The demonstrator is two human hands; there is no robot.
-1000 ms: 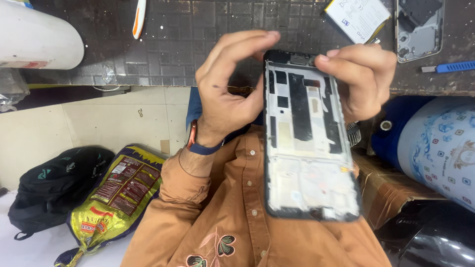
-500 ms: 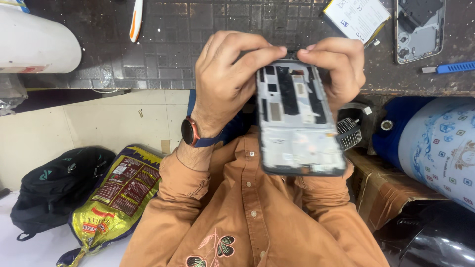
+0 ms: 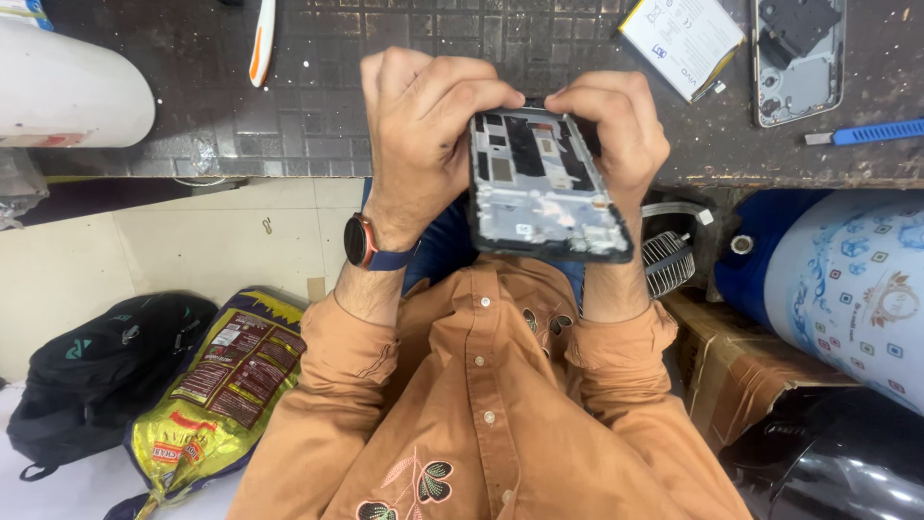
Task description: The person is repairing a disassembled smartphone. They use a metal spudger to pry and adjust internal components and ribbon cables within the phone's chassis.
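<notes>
Here, notes from my remote seat.

Thing in hand: opened phone frame [image 3: 545, 188], bare insides facing the camera, held up in the air at the near edge of the bench [image 3: 289, 116], between the two hands.
Long axis: runs far-to-near, tilted a little; far end sits at the fingertips, near end hangs toward the orange shirt [image 3: 481, 404].
Left hand [image 3: 423, 125]: closed on the frame's left side, fingers curled over the far-left corner; wrist wears a watch [image 3: 361, 241].
Right hand [image 3: 616, 135]: gripping the right edge, fingers hooked over the far-right corner, forearm straight below it.
Which is nearer: both touch the frame; fingertips of the two nearly meet at the far end.
Pose: both forearms rise from the near side, wrists bent, knuckles toward the bench.
Around: a loose battery [image 3: 683, 39], a phone back cover [image 3: 799, 58], a blue-handled tool [image 3: 871, 133] lie far right on the bench, well apart from the hands.
</notes>
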